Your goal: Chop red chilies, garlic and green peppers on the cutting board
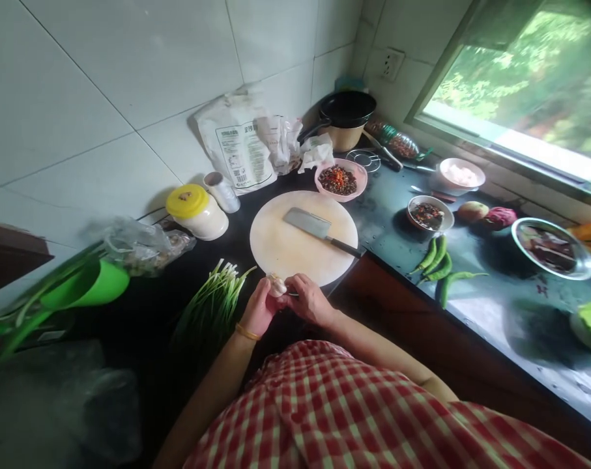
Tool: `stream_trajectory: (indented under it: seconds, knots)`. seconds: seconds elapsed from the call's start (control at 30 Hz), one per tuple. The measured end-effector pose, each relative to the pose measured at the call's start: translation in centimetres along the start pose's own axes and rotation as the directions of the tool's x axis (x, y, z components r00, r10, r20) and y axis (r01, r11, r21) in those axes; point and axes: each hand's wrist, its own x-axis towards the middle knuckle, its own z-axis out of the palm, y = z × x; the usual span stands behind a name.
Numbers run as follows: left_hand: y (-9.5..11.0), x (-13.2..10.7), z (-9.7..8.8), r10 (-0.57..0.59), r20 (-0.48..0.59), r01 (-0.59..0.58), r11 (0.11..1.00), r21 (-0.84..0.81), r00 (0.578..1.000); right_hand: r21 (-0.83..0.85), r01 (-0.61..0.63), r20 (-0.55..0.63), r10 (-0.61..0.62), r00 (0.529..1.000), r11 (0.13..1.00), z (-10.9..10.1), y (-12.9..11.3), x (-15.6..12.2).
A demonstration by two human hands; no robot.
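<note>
In my left hand (pixel 260 306) is a whitish garlic bulb (pixel 276 285), held just in front of the near edge of a round cutting board (pixel 270 241). My right hand (pixel 309 299) is closed beside it, its fingertips against the lower side of the bulb. What the right fingers pinch is hidden. On the board lies a cleaver (pixel 309 223), its dark handle pointing right over the rim. A bunch of green onions (pixel 216 298) rests left of my left hand, white ends toward the board.
Behind the board stand a pink bowl of chopped red and dark bits (pixel 341 182), a yellow-lidded jar (pixel 190 212) and a plastic wrap roll (pixel 221 192). Rightward are green peppers (pixel 440 266), a small bowl (pixel 429 215), a metal bowl (pixel 552 249) and a black pan (pixel 348 109).
</note>
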Motion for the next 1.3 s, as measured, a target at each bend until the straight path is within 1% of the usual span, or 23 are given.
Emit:
stream_trajectory:
  seconds: [0.1,0.27,0.37,0.43,0.53,0.6,0.7,0.8,0.87,1.0,1.07,1.17,1.2,1.3]
  knots:
    - [-0.7,-1.2,-0.5,0.039,0.005,-0.040,0.996,0.080,0.999,-0.058,0.001,0.018,0.000,1.000,0.998,0.1,-0.9,-1.3]
    - [-0.9,-2.7,-0.4,0.026,0.055,-0.037,0.978,0.206,0.998,-0.088,-0.008,-0.001,0.008,1.000,0.996,0.2,-2.0,-3.2]
    - [-0.9,-3.3,-0.2,0.027,0.076,-0.048,0.956,0.289,0.997,-0.166,0.042,0.031,-0.037,0.999,0.985,-0.2,-2.5,-3.8]
    - [-0.9,-3.6,0.0,0.061,0.079,-0.086,0.927,0.366,0.995,-0.237,0.077,0.053,-0.066,0.996,0.969,-0.4,-2.8,-3.9]
    - [-1.1,-3.4,0.4,0.138,0.035,-0.138,0.867,0.479,0.990,-0.303,0.111,0.081,-0.091,0.993,0.946,-0.6,-2.9,-3.9]
    - [-1.5,-2.9,0.8,0.176,-0.024,-0.141,0.855,0.499,0.984,-0.310,0.126,0.101,-0.099,0.990,0.942,-0.7,-2.5,-3.8]
    - [-2.4,-1.7,1.9,0.175,-0.081,-0.117,0.874,0.472,0.981,-0.291,0.132,0.108,-0.105,0.989,0.948,-1.3,-1.0,-3.7]
    - [-3.6,0.0,3.8,0.127,-0.145,-0.049,0.894,0.446,0.981,-0.285,0.125,0.121,-0.094,0.988,0.950,-2.7,1.1,-3.5]
    - [-4.3,1.4,5.7,0.090,-0.205,0.005,0.907,0.422,0.975,-0.284,0.120,0.141,-0.082,0.987,0.951,-4.1,2.8,-3.3]
    - [-5.6,4.9,10.2,0.012,-0.309,0.104,0.929,0.354,0.951,-0.252,0.090,0.143,-0.055,0.988,0.964,-7.2,6.9,-2.2]
    - [-6.3,6.6,12.2,-0.017,-0.361,0.143,0.935,0.326,0.932,-0.233,0.068,0.150,-0.034,0.988,0.970,-8.6,9.2,-1.5]
    - [-7.2,8.8,14.4,-0.040,-0.443,0.198,0.927,0.317,0.896,-0.217,0.062,0.222,-0.013,0.975,0.974,-10.2,12.1,-0.4]
    - [-7.5,9.4,14.8,-0.047,-0.477,0.223,0.921,0.319,0.877,-0.206,0.068,0.254,-0.013,0.967,0.976,-10.6,12.9,-0.2]
    - [-8.0,10.3,15.8,-0.076,-0.588,0.301,0.907,0.294,0.806,-0.140,0.090,0.346,-0.037,0.938,0.986,-11.5,14.6,0.5]
